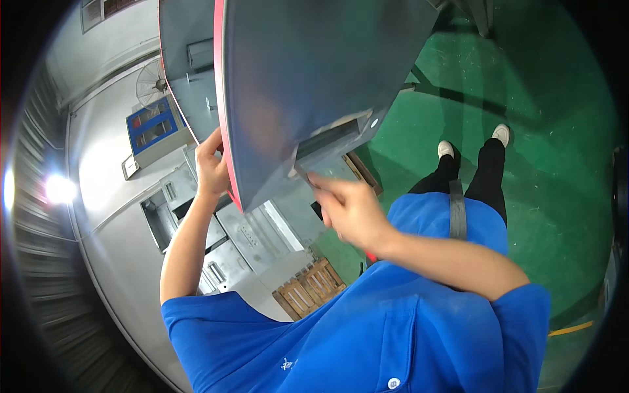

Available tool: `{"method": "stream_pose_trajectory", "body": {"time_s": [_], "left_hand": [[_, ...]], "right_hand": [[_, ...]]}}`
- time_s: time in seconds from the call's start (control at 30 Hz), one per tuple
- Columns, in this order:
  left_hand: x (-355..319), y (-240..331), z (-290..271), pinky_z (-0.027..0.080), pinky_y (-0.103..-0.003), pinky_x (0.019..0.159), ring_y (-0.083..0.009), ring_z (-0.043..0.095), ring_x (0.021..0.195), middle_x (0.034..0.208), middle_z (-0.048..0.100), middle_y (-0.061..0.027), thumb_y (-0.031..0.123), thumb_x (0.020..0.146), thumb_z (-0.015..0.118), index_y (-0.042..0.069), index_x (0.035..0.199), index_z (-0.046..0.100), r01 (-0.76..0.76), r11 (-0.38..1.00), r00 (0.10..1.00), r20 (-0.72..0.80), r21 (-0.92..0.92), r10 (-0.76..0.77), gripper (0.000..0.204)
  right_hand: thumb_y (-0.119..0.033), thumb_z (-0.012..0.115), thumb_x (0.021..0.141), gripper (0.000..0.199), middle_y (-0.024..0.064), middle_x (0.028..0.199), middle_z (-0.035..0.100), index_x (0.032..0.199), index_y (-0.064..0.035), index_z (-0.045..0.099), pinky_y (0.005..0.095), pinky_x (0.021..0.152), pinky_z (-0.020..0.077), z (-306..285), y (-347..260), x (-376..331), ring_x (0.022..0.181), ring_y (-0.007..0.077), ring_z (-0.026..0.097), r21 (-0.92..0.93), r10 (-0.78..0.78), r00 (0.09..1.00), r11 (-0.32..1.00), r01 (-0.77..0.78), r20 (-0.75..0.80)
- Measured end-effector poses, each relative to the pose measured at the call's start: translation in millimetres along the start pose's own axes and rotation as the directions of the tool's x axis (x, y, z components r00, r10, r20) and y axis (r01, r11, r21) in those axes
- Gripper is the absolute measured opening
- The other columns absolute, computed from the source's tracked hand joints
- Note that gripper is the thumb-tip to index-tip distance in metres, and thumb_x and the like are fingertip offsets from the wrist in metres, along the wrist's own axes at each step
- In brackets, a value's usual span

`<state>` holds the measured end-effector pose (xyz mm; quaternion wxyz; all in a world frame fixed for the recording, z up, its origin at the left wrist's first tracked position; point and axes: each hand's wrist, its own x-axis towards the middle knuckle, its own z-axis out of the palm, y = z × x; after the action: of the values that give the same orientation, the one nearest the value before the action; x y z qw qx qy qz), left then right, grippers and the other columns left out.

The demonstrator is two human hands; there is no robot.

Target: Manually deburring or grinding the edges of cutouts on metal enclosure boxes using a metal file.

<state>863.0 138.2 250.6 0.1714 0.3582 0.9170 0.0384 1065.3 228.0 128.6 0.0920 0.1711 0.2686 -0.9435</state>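
A large grey sheet-metal panel (314, 72) with a red edge stands tilted in front of me. Near its lower right is a rectangular cutout (331, 139) with pale, rough-looking margins. My left hand (211, 165) is closed around the panel's red left edge, its fingers partly hidden. In my right hand (347, 206) is a thin, flat, dark tool (303, 174), its exact kind unclear. The tip of the tool touches or nearly touches the cutout's lower left corner. My right fingers are wrapped round its near end.
Another grey panel (190, 49) stands behind at the left. Grey metal boxes (242, 236) and a wooden pallet (309, 288) lie on the floor below. A blue-fronted cabinet (154, 128) and a fan (152, 84) are farther left. Dark stand legs (452, 98) reach across the green floor (544, 190).
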Motion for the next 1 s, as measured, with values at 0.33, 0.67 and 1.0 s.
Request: {"method": "stream_pose_trajectory", "body": {"time_s": [0.33,0.67,1.0], "left_hand": [[-7.3,-8.0,-2.4,0.04,-0.021,0.055,-0.0073,0.049,0.057,0.064,0.057,-0.0048,0.016,0.076,0.053,-0.003,0.088,0.058,0.02,0.999,1.0,0.008,-0.032,-0.02,0.024],[-3.9,-2.9,0.8,0.038,-0.02,0.054,-0.0064,0.047,0.057,0.062,0.056,-0.0038,0.016,0.076,0.053,-0.003,0.088,0.058,-0.014,0.998,0.998,-0.054,-0.061,0.011,0.023],[-3.8,-9.6,-3.4,0.04,-0.021,0.057,-0.0063,0.048,0.059,0.068,0.057,-0.002,0.014,0.077,0.051,-0.003,0.094,0.057,-0.01,0.994,0.999,-0.042,-0.105,0.005,0.026]], "right_hand": [[-0.011,0.044,0.086,0.032,0.0006,0.053,0.046,0.118,-0.0045,0.048,0.0211,0.036,0.0324,-6.9,-4.7,17.1,0.039,0.0052,0.037,-0.033,0.028,0.999,0.999,-0.029,-0.03],[-0.013,0.044,0.087,0.036,0.0018,0.056,0.046,0.121,-0.0043,0.044,0.0216,0.035,0.0304,-0.6,-24.1,1.8,0.04,0.0056,0.036,0.094,0.174,0.981,0.979,-0.182,0.082],[-0.012,0.042,0.087,0.038,0.0036,0.056,0.046,0.124,-0.0034,0.04,0.0213,0.034,0.0273,14.4,-32.7,-10.0,0.039,0.0063,0.032,0.253,0.272,0.961,0.927,-0.277,0.056]]}}
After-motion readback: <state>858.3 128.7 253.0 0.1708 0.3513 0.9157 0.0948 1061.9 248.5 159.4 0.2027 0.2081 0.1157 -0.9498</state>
